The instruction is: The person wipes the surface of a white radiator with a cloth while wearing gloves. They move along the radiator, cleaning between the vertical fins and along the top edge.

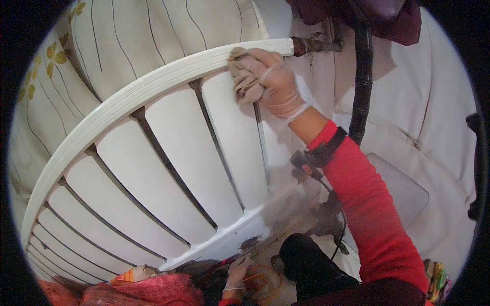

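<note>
A beige cloth [244, 76] is pressed on the upper right end of a white radiator [168, 148], just under its top rail. The right hand [273, 81], in a thin clear glove, is closed around this cloth and holds it against the white panel. The top rail runs in a curve from the lower left to the upper right and ends near a rusty pipe [311, 46]. Between the flat panels there are narrow dark gaps. To the right of the radiator a black hose [362, 76] hangs down in front of the white wall [434, 117], and there is some free room between the hose and the radiator edge. Behind the top rail hangs a pale curtain [132, 35] with thin lines and yellow leaves. The left hand [237, 275], also gloved, is low by the bottom rail, fingers bent on something orange; I cannot tell what it grips.
</note>
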`<state>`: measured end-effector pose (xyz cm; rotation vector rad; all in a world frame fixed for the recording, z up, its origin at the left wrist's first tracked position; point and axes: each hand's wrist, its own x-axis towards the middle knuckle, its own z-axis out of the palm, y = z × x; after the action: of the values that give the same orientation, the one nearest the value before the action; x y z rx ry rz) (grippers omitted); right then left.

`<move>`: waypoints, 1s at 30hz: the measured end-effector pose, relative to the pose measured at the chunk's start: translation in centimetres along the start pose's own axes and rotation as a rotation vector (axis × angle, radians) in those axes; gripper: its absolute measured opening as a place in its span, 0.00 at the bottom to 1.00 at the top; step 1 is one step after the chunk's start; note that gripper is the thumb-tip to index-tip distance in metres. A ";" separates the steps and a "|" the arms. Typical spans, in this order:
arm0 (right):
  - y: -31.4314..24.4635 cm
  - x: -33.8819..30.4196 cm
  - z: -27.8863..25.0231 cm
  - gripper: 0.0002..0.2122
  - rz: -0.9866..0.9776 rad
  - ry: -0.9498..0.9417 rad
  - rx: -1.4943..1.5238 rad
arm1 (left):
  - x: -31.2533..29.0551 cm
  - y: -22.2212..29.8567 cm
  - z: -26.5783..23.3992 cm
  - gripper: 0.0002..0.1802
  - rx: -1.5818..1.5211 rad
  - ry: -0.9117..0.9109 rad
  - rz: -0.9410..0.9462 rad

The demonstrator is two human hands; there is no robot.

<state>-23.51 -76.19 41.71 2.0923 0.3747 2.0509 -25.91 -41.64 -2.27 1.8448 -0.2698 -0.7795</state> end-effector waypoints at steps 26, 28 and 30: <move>0.6 -1.0 -2.2 0.22 0.012 -0.251 -0.127 | -0.6 0.8 -0.5 0.23 -0.082 -0.023 -0.024; 1.7 -1.1 -2.0 0.22 0.005 -0.213 -0.116 | -0.4 0.6 -0.4 0.22 -0.134 -0.024 -0.023; 2.6 -1.7 -1.8 0.22 -0.022 -0.132 -0.064 | -0.2 0.3 -0.5 0.21 -0.171 -0.043 -0.026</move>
<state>-25.17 -79.21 40.97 2.1609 0.3062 1.8748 -25.70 -41.27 -1.80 1.6756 -0.2002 -0.8349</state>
